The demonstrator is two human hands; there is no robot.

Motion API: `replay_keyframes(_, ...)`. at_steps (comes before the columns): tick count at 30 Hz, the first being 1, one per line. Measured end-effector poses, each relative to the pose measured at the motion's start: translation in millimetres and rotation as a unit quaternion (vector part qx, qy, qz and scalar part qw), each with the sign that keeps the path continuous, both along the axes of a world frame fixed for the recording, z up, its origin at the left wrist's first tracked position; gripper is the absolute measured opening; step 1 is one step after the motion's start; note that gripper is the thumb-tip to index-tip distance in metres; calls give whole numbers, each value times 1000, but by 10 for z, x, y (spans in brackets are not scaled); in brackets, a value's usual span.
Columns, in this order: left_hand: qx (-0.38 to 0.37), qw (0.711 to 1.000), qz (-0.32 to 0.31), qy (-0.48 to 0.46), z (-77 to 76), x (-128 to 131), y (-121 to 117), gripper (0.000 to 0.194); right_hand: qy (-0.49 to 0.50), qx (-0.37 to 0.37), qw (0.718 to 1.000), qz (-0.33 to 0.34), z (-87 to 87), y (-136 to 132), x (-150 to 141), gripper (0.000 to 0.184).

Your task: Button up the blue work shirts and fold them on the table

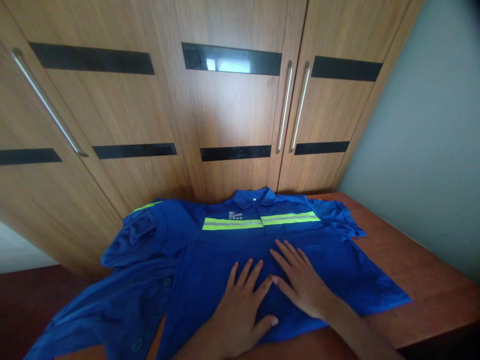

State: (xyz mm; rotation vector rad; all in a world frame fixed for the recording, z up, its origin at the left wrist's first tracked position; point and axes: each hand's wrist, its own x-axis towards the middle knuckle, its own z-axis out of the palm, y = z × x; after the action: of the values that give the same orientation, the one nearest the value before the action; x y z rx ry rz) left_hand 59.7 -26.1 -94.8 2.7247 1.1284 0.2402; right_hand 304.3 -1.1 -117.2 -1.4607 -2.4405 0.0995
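The 2 hands lie palm down on the shirt (213,260), fingers spread wide and gripping nothing. The left hand (242,307) rests on the shirt's lower middle, and its index fingertip meets or nearly meets the thumb of the right hand (300,282), which lies a little farther up. The shirt is blue and spread out on the reddish-brown surface (423,270), collar (253,199) away from the person, with a lime stripe (232,223) across the chest. Left of it, bunched blue cloth (112,295) shows 2 buttons. Beyond stands a wooden wardrobe (232,110) with 3 metal handles (285,107); a pale wall (423,140) is at right.
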Motion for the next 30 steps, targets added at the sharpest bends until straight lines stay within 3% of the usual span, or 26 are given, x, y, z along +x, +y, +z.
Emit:
replay_keyframes(2, -13, 999, -32, 8, -5, 36, -31, 70, 1, -25, 999, 37, -4, -159, -162, 56)
replay_keyframes(5, -18, 999, -32, 22, -10, -56, -44, 70, -7, -39, 999, 30, -83, -261, -23, 57)
replay_keyframes(8, -8, 999, -25, 26, -3, -261, -54, 71, -22, -27, 999, -14, -208, -208, 451, 59)
replay_keyframes(12, 23, 1000, -9, 19, -42, -554, -86, 67, -47, 1, 987, -155, -411, -8, 1246, 60)
replay_keyframes(16, 53, 996, 75, -16, -33, -803, -4, 50, -71, 17, 960, -269, -520, 224, 1676, 57)
replay_keyframes(19, 90, 977, 185, -54, 201, -1063, 263, 37, -98, 40, 949, -297, -455, 374, 1561, 50)
replay_keyframes(23, 169, 893, 413, -53, 710, -1605, 816, 47, -82, 67, 961, -256, -338, 528, 1169, 45)
replay_keyframes(24, 152, 870, 467, -49, 812, -1743, 951, 51, -69, 64, 964, -248, -336, 557, 1092, 44)
replay_keyframes(26, 67, 850, 519, -61, 938, -1966, 1182, 62, -46, 58, 967, -243, -373, 596, 996, 44)
replay_keyframes(30, -45, 831, 527, -172, 962, -2067, 1438, 63, -13, 67, 969, -237, -489, 615, 984, 42)
